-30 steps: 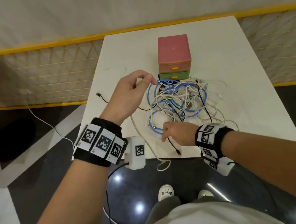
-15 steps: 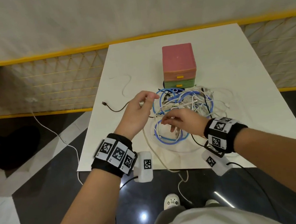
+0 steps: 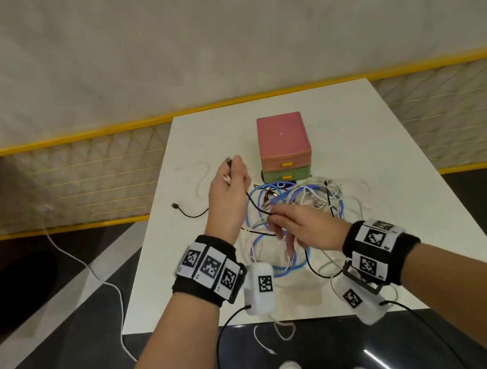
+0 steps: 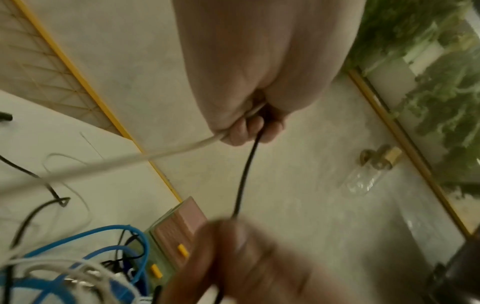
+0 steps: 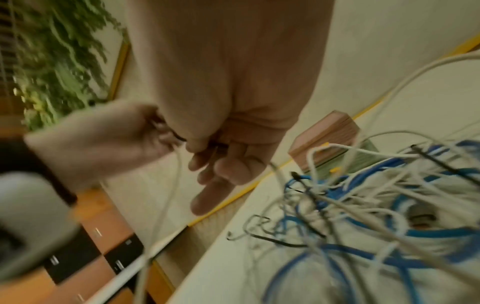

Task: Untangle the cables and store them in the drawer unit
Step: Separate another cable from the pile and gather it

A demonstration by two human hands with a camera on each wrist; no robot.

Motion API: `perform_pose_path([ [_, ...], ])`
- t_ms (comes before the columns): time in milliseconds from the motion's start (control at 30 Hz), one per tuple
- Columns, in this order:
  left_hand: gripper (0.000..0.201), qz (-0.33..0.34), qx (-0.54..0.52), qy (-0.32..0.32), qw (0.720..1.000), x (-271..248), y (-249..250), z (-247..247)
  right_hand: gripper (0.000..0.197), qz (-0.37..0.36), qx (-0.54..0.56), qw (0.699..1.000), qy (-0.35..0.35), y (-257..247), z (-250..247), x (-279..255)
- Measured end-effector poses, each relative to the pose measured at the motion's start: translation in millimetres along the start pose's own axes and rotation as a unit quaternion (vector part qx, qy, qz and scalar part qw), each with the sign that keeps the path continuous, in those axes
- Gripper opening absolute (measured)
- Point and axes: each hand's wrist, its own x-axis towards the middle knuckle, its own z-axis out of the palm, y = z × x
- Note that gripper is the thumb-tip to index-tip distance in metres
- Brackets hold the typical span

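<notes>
Since half-second ago, left hand point(image 3: 231, 192) lifted higher, pinching black cable point(image 4: 244, 174) plus white cable point(image 4: 182, 148). Right hand point(image 3: 304, 229) seemingly pinches black cable nearer tangle point(image 3: 301, 207), before closed drawer unit point(image 3: 284, 145). Feed slack slowly; avoid tightening knots.

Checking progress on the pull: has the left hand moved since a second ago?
Yes. The left hand, gripping the black cable, now sits beside the drawer unit, farther up the table.

Pale wall point(image 3: 216, 33), yellow-framed mesh barrier point(image 3: 80, 178), white table point(image 3: 392, 195), glossy dark floor point(image 3: 73, 361)
</notes>
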Motion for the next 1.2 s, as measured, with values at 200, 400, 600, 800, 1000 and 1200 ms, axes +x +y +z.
perform_pose_path([
  [200,0.048,-0.041,-0.208,0.013,0.977,18.1,29.2,-25.1,0.027,0.006,-0.018,0.999,0.034,22.4,-19.5,1.0],
  [400,0.022,-0.038,0.074,-0.115,0.990,13.4,23.6,-19.4,0.027,0.023,0.036,0.996,0.082,-3.3,-49.5,19.8],
  [600,0.042,-0.073,0.192,-0.169,0.964,10.7,15.0,-2.5,0.024,-0.060,-0.003,0.994,0.095,-29.6,-57.6,36.1],
  [800,0.046,-0.020,0.085,0.022,0.996,30.7,35.6,-27.5,0.028,-0.003,-0.010,0.996,0.091,-9.0,-55.1,40.4],
  [1000,0.047,0.119,0.214,0.053,0.968,22.0,21.2,-34.4,0.026,-0.005,-0.019,0.992,0.127,-36.4,-69.1,53.3],
  [1200,0.039,0.045,0.313,-0.102,0.943,27.3,13.2,-8.8,0.026,-0.091,-0.183,0.974,0.097,-61.2,-70.1,63.1],
])
